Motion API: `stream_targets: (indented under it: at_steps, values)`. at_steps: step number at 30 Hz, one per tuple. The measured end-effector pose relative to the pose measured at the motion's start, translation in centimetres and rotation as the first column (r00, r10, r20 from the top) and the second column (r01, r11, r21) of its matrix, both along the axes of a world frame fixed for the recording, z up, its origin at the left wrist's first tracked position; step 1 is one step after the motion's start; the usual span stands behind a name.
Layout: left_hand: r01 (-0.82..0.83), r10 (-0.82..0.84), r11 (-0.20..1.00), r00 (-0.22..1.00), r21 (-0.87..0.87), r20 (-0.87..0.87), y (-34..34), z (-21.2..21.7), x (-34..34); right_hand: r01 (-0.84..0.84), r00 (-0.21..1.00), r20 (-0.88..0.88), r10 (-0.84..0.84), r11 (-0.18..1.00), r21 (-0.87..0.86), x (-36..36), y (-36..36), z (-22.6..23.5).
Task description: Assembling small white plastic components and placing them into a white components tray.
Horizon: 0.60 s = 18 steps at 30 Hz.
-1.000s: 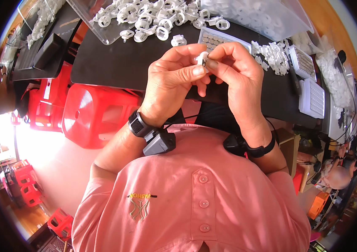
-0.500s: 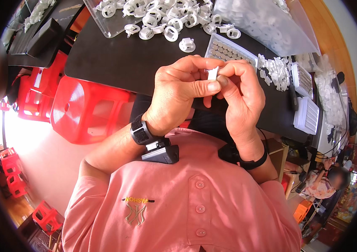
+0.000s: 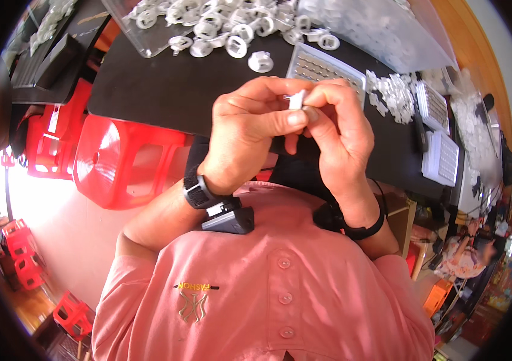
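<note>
A small white plastic part (image 3: 296, 100) is pinched between both hands over the near edge of the black table. My left hand (image 3: 247, 120) grips it with thumb and forefinger. The thumb and forefinger of my right hand (image 3: 339, 123) close on its other side, and the fingertips hide much of it. Just beyond the hands stands a white tray (image 3: 358, 80) with rows of small round metal pieces. A heap of small white clips (image 3: 395, 95) lies to the right of that tray. One white ring-shaped part (image 3: 260, 61) sits apart, beyond my left hand.
Many white ring-shaped parts (image 3: 236, 46) are piled at the far side, near a clear bin (image 3: 382, 36). Two more trays (image 3: 440, 157) stand at the right. A red stool (image 3: 102, 157) is at the left. Another person (image 3: 463, 257) is at far right.
Both hands, with the white part between them, have shifted slightly left. The whole view has moved a little too. The grip looks much the same.
</note>
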<state>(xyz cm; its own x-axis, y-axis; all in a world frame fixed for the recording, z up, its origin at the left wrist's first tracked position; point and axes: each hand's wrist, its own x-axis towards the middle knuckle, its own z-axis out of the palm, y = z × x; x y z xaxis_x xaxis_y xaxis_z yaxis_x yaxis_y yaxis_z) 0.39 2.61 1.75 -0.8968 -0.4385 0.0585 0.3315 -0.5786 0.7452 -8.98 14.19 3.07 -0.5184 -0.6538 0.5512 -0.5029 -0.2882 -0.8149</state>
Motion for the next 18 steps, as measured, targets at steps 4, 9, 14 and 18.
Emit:
stream_targets:
  at_steps: [4,9,14,18]
  values:
    - [-0.034,0.034,0.999,0.999,-0.009,-0.04,-0.2,-0.5,0.3,-0.015,0.999,-0.043,0.019,0.997,0.079,0.0,0.4,0.1]
    - [-0.007,0.008,0.992,1.0,-0.125,0.003,-0.7,-0.7,0.3,0.286,0.906,-0.35,-0.24,0.954,0.087,-0.9,2.6,0.6]
    - [0.054,-0.055,0.995,0.998,-0.079,-0.009,-1.0,-0.7,0.4,0.785,0.52,-0.72,-0.459,0.59,0.191,-5.7,8.6,0.0]
    - [0.057,-0.057,0.995,0.998,-0.086,-0.001,-1.0,-0.5,0.3,0.84,0.415,-0.83,-0.373,0.509,0.191,-6.3,10.4,-0.6]
